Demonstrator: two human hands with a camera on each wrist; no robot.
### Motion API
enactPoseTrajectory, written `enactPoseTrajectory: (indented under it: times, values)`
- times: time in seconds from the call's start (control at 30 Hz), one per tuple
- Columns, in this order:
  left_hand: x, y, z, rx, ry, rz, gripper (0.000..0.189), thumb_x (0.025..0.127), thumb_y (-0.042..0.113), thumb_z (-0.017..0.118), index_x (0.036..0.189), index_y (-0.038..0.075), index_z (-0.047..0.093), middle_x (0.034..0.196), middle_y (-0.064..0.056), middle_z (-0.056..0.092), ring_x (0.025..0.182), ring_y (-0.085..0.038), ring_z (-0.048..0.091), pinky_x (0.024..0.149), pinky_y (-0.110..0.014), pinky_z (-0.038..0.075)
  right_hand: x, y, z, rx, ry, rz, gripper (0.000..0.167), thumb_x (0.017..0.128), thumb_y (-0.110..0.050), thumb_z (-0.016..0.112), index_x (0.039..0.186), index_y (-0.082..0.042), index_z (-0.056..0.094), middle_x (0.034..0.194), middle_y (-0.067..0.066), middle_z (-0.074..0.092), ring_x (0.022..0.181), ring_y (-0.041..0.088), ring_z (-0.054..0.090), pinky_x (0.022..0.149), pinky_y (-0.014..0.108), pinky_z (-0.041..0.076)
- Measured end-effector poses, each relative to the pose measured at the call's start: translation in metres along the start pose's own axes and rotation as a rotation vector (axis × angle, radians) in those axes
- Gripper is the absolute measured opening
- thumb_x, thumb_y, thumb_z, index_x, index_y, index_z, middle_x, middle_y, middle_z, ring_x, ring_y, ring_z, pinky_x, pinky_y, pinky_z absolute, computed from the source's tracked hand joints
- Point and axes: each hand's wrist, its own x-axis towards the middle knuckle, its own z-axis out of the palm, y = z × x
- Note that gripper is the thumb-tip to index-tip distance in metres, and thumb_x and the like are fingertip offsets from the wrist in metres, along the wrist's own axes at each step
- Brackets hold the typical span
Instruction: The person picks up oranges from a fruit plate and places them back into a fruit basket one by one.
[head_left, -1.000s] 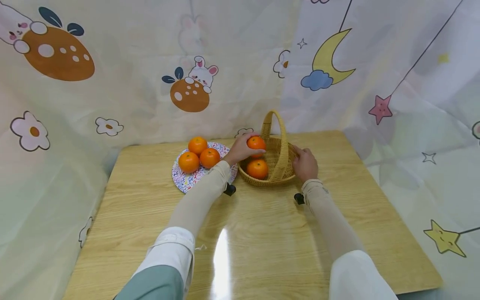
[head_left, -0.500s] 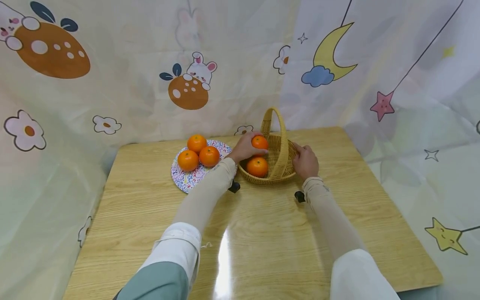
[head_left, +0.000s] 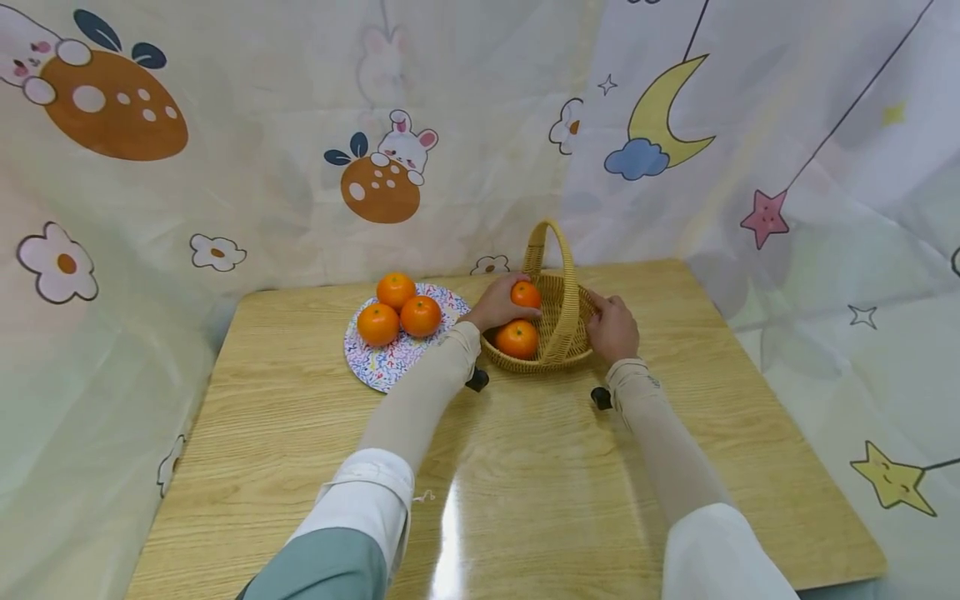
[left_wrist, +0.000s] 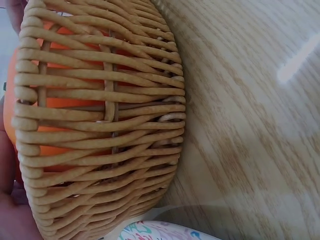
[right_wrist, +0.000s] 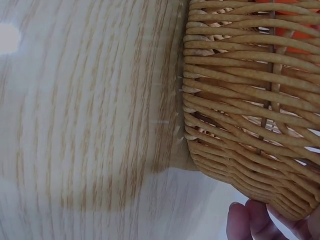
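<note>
1. Left grip [head_left: 501, 302], clamped on an orange [head_left: 526, 295] at the basket's [left_wrist: 115, 125] 11 o'clock, has shifted toward 3 o'clock.
2. Right grip [head_left: 612, 328] clasps the basket.
3. Another orange [head_left: 517, 340] already inside.
4. Plate [head_left: 366, 360]: three oranges [head_left: 421, 316] left.

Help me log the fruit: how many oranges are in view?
5: three oranges on the plate, one orange held in the left hand at the basket, another orange inside it. More could be hidden behind the hand.

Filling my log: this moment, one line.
left hand: holds orange at basket | right hand: grips basket | basket: another orange inside | plate: three oranges
</note>
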Motion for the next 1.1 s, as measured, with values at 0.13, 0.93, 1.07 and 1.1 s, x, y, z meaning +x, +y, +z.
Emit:
enactPoseTrajectory:
  times: [0.13,0.93,1.07,1.1]
  values:
    - [-0.0019,0.0006,0.0016,0.049,-0.023,-0.024,0.077,0.082,0.038,0.078,0.146,0.013,0.042,0.150,-0.010,0.035,0.125,-0.024,0.045,0.099,-0.037,0.043,-0.0011,0.0003,-0.0008,-0.004,0.007,-0.005,0.051,0.092,0.000,0.047,0.142,-0.011,0.053,0.107,0.020,0.057,0.072,0.032,0.054,0.056,0.041,0.043]
    - [0.0005,-0.0030,0.0017,0.143,-0.069,-0.042,0.075,0.081,0.045,0.075,0.140,0.009,0.046,0.132,-0.010,0.051,0.117,-0.024,0.050,0.097,-0.036,0.043,0.0002,0.0011,0.0018,-0.010,-0.008,0.011,0.050,0.094,-0.003,0.046,0.143,-0.013,0.052,0.113,0.020,0.057,0.074,0.032,0.056,0.057,0.042,0.043]
    - [0.0031,-0.0042,-0.0008,0.141,-0.085,-0.018,0.077,0.080,0.048,0.075,0.140,0.009,0.048,0.132,-0.010,0.052,0.117,-0.023,0.051,0.097,-0.036,0.043,-0.0002,-0.0004,-0.0005,-0.010,-0.008,0.003,0.050,0.095,-0.003,0.047,0.143,-0.013,0.052,0.112,0.020,0.057,0.072,0.032,0.054,0.056,0.041,0.043]
    - [0.0040,-0.0044,-0.0012,0.148,-0.089,-0.012,0.077,0.080,0.048,0.075,0.140,0.009,0.048,0.133,-0.010,0.052,0.118,-0.024,0.051,0.098,-0.036,0.043,-0.0004,-0.0007,-0.0011,-0.011,-0.008,0.003,0.050,0.095,-0.003,0.047,0.143,-0.013,0.052,0.111,0.020,0.057,0.071,0.031,0.054,0.056,0.041,0.042]
